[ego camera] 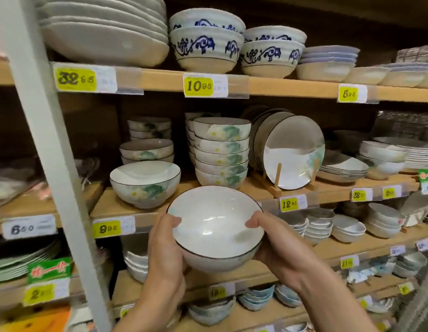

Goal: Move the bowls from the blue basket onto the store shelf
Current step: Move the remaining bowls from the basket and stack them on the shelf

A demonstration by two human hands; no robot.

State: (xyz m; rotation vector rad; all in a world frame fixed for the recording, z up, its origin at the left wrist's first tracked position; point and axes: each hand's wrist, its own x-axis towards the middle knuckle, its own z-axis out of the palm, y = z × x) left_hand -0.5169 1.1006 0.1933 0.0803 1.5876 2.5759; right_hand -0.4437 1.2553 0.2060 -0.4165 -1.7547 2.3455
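I hold a white bowl (215, 226) with a thin dark rim in both hands, tilted toward me, just in front of the middle wooden shelf (127, 207). My left hand (165, 248) grips its left side, thumb over the rim. My right hand (275, 245) grips its right side the same way. On the shelf behind it stands a single matching bowl with green leaf print (144, 184) and a tall stack of smaller leaf-print bowls (221, 152). The blue basket is out of view.
A grey upright post (48, 140) rises at the left. Upright plates (292, 152) lean in a wooden rack to the right of the stack. The shelf above holds blue-patterned bowls (205, 46); shelves below hold small dishes. Yellow price tags line the shelf edges.
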